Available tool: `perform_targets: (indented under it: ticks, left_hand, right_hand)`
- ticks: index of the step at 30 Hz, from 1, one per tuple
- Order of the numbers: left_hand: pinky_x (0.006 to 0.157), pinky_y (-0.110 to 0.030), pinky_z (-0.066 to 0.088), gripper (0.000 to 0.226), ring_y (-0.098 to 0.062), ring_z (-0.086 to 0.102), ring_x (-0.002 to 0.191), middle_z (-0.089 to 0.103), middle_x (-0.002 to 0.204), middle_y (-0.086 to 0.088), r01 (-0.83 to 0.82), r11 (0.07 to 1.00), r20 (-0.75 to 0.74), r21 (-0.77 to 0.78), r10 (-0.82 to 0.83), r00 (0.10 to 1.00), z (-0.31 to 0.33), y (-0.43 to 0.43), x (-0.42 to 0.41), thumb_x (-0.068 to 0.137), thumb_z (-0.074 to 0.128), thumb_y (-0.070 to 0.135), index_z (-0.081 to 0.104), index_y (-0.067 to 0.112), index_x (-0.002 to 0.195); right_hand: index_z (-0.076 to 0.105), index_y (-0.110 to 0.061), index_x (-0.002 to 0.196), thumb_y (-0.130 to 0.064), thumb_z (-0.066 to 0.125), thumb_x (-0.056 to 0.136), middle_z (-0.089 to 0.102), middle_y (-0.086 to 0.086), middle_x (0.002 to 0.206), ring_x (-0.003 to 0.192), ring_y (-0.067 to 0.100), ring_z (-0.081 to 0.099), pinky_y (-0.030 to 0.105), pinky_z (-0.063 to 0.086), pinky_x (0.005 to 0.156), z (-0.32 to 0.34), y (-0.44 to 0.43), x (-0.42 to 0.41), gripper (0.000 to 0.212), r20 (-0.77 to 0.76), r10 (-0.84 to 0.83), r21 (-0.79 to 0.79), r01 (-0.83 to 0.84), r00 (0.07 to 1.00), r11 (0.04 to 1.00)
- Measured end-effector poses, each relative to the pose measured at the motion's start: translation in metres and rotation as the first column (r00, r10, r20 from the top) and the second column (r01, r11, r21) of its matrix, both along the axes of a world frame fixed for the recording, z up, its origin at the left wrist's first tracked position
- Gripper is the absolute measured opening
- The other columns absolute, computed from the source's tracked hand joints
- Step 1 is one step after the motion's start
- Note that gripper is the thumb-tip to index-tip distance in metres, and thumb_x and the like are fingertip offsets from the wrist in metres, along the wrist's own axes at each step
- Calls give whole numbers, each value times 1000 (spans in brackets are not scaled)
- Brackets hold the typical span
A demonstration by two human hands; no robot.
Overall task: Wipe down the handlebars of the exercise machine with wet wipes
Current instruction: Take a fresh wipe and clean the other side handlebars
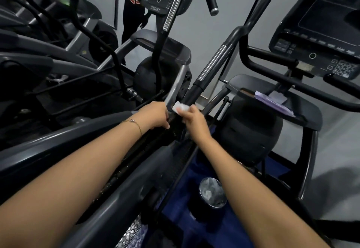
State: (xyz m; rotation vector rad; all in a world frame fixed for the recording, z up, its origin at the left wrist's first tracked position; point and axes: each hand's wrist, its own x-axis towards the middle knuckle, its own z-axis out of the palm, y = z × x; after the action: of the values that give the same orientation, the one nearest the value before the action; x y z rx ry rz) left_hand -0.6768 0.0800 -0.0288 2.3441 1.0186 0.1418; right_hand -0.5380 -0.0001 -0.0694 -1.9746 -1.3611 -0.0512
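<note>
Since spent wipes need a place, a bin (213,192) is kept low beside the arms. Farther out, a dark rail (120,169) is gripped by the curled fingers of the left hand (155,116), probably for bracing, while the wet wipe (181,108) is pinched by the right hand (191,120) against the lower end of the handlebar (211,66). Beyond, a purple pack (272,99) is left within reach.

Both forearms are bare, a thin gold chain bracelet (135,124) worn behind the left hand (155,115).
</note>
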Motion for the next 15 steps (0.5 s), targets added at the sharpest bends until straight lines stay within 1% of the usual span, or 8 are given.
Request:
perform_targets:
  ticks: [1,2,3,4,6,10,12,15]
  left_hand:
    - [72,-35,59,36,-25,66,79,69,105,-10,6,999,14,-38,-5,1000,-1,1,-6,79,73,19,66,10,114]
    - [68,-33,58,36,-24,66,78,69,105,-12,12,997,24,-77,-10,1000,-3,1,-12,79,74,18,65,10,114]
    - [65,-31,57,36,-20,64,74,68,105,-12,20,993,33,-116,-16,999,-4,2,-19,80,73,16,64,9,114]
    - [62,-29,56,36,-15,60,68,67,102,-12,30,987,42,-155,-24,999,-5,2,-26,80,73,14,64,9,115]
    - [59,-26,55,38,-10,54,60,64,96,-11,40,974,53,-222,-28,998,-8,2,-41,80,72,12,63,8,116]
    - [50,-20,51,42,-8,53,61,60,94,-8,59,960,84,-272,-38,996,-15,-3,-61,81,72,12,60,8,121]
    - [52,-20,50,41,-12,54,67,60,94,-8,67,964,114,-259,-39,993,-18,-6,-65,81,72,12,61,8,121]
    - [56,-22,50,40,-20,56,78,60,95,-11,73,960,142,-270,-35,989,-19,-6,-67,81,72,12,61,8,119]
  right_hand:
    - [44,-4,76,-21,59,91,35,-10,62,46,-7,40,7,33,46,-7,-4,-3,27,52,7,-24,-6,999,1000]
    - [47,1,78,-20,58,91,35,-11,63,48,-7,40,6,33,46,-9,-5,-4,26,61,-4,-53,7,998,999]
    - [53,8,85,-18,56,91,36,-12,65,55,-6,42,5,34,49,-6,-2,-2,27,12,-21,-76,22,1000,997]
    - [58,11,96,-18,55,92,38,-13,67,61,-1,44,4,34,52,-1,2,0,29,-94,-22,-79,14,995,997]
    - [58,12,105,-20,54,92,39,-10,70,62,2,42,5,35,53,6,7,-1,34,-199,-53,-42,46,979,998]
    - [60,8,106,-17,51,95,34,-9,70,62,-2,41,5,36,58,-13,-5,-31,29,-105,-58,-36,55,993,998]
    - [60,9,106,-14,51,95,33,-11,69,60,-7,45,3,36,57,-20,-13,-44,27,-109,-36,-33,33,993,999]
    - [60,8,106,-16,52,94,34,-10,68,56,-1,40,6,35,53,-9,-11,-49,28,-61,-36,-67,32,997,997]
